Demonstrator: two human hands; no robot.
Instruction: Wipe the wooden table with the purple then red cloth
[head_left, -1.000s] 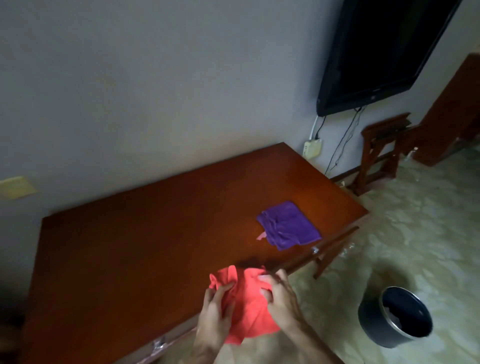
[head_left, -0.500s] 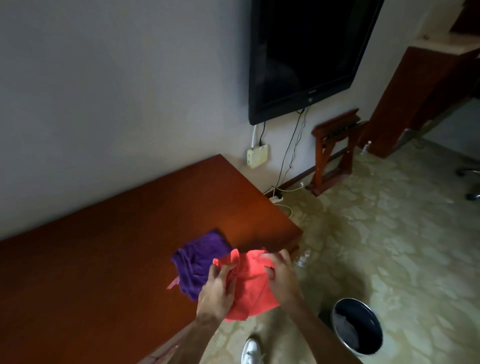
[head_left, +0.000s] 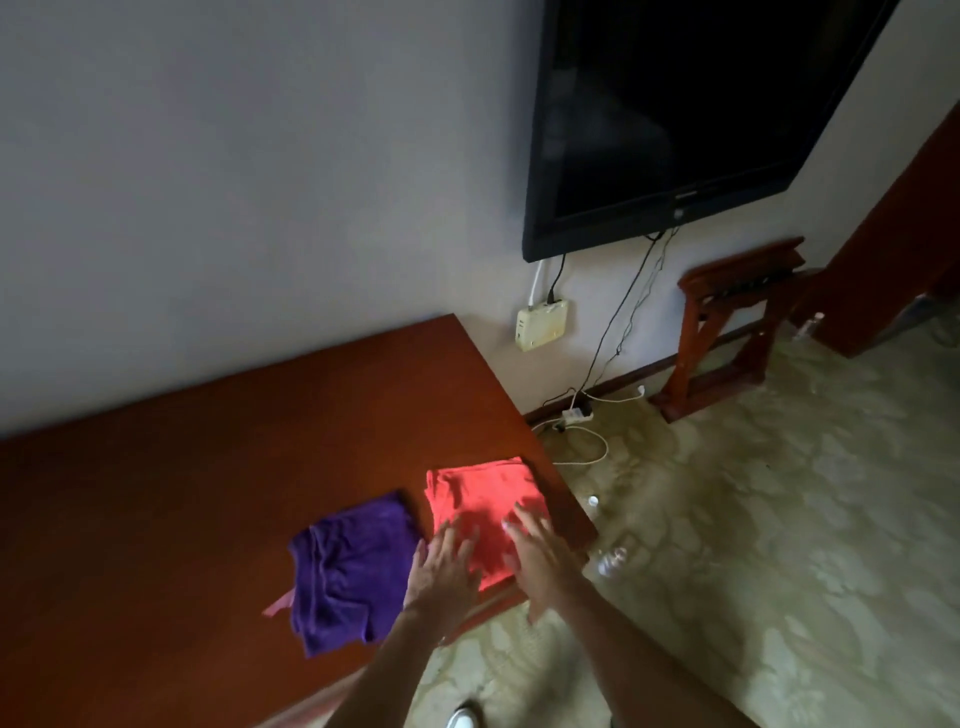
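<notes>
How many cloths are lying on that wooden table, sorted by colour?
Purple cloth: 1
Red cloth: 1
Total: 2 cloths, side by side near the right end of the wooden table, with the left hand and the right hand spread open over the red one's near edge.

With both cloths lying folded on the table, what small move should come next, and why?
Probably lift both hands clear. The left hand and right hand lie flat and open on the red cloth, which sits folded near the corner of the wooden table, beside the purple cloth. Both look set down, so wiping seems finished.
</notes>
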